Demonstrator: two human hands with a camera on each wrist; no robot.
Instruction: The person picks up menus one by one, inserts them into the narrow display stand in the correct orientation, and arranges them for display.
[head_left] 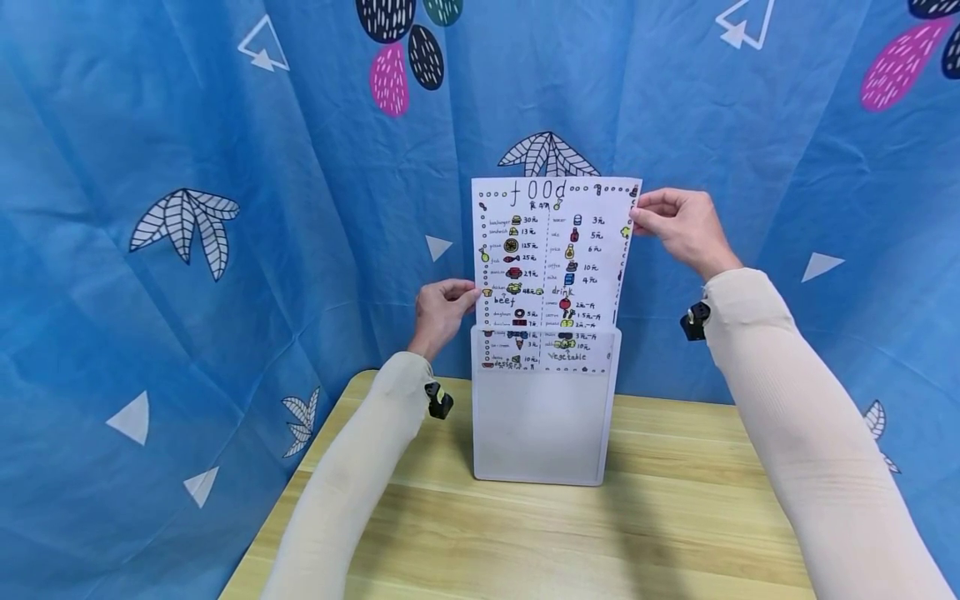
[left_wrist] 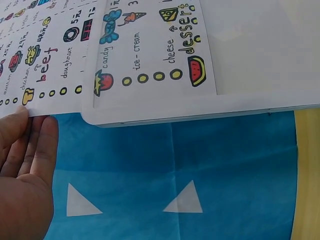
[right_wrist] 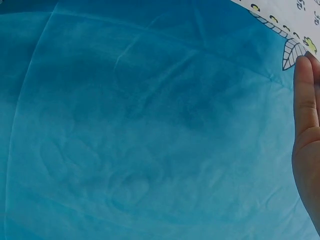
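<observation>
Up above the wooden table (head_left: 675, 517), a food menu sheet (head_left: 551, 250) sticks halfway out of a clear plastic sleeve (head_left: 543, 417) that stands upright. Left hand (head_left: 441, 312) pinches the sheet's left edge with curled fingers. Right hand (head_left: 682, 227) pinches the top right corner. Blue patterned cloth (head_left: 225, 250) hangs behind.

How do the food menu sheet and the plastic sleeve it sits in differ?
The menu sheet is covered with colourful drawings and handwriting; the plastic sleeve is plain and frosted. The sheet sticks out well above the sleeve, which stands on the table. Both stand upright.
</observation>
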